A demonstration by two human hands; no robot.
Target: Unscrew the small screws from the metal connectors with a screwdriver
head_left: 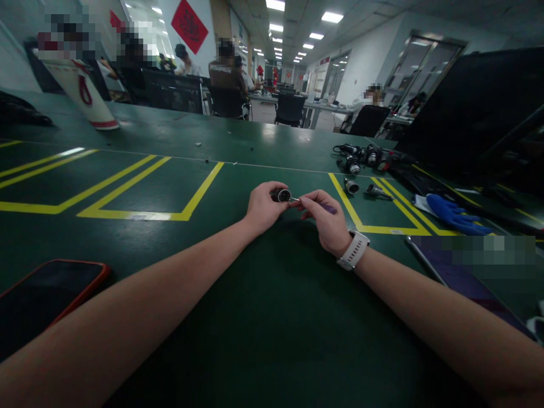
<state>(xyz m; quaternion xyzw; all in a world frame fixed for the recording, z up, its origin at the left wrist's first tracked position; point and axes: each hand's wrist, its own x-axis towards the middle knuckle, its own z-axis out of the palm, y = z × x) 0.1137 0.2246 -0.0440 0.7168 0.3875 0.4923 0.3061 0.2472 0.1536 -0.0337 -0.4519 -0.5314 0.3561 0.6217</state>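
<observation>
Left hand (263,208): closed on a small cylindrical part (281,195), pinched between thumb and fingertips. Dark matte barrel, with a round, pale metallic end face turned toward the right hand.

Right hand (325,224): narrow pinch on a slim screwdriver-like tool (328,209). Purple handle and a thin bright metal shaft, tip at the end face of the part; actual contact too small to confirm. Smooth white watch (353,250) strapped to the wrist.

Location of the part: mid-table, between both hands, low over the green mat (272,317). Resting or lifted: cannot tell.

Right side: tangled heap of similar dark round parts (365,157) with black leads, well apart from the hands. Two loose pieces (351,185) nearer, beside the yellow tape lines (199,195). Limp blue glove (453,214) further right.

Left side: flat, glossy dark phone (46,294) in a red case near the left forearm. Tapered white paper cup (85,93) with red print toward the far edge of the table.

Mat surface: smooth, dark green, slightly sheened, marked with flat yellow rectangles.
</observation>
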